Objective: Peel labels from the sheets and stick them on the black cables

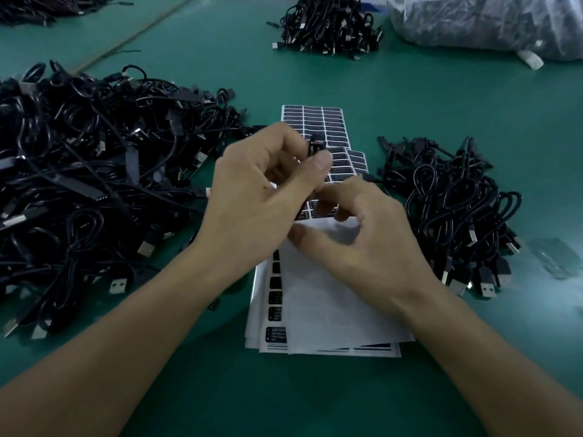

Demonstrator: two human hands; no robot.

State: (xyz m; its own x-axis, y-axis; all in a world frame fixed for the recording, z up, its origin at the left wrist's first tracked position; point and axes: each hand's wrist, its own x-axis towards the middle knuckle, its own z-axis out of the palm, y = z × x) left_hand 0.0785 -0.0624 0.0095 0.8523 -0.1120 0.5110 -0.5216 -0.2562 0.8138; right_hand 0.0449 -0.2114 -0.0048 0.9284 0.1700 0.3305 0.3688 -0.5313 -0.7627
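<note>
My left hand (262, 197) pinches the small black block of a black cable (316, 143) between thumb and fingers, holding it upright above the label sheets. My right hand (362, 238) hovers just below and to the right, with fingers curled and thumb and forefinger close together over the rows of black labels; whether it holds a label is hidden. A stack of label sheets (321, 310) lies under both hands, its top sheet mostly bare white backing. Another sheet (315, 121), full of black labels, lies farther back.
A big heap of black USB cables (88, 171) fills the left of the green table (284, 398). A smaller heap (454, 212) lies at the right. Another pile (331, 23) and a clear plastic bag (485, 20) sit at the back.
</note>
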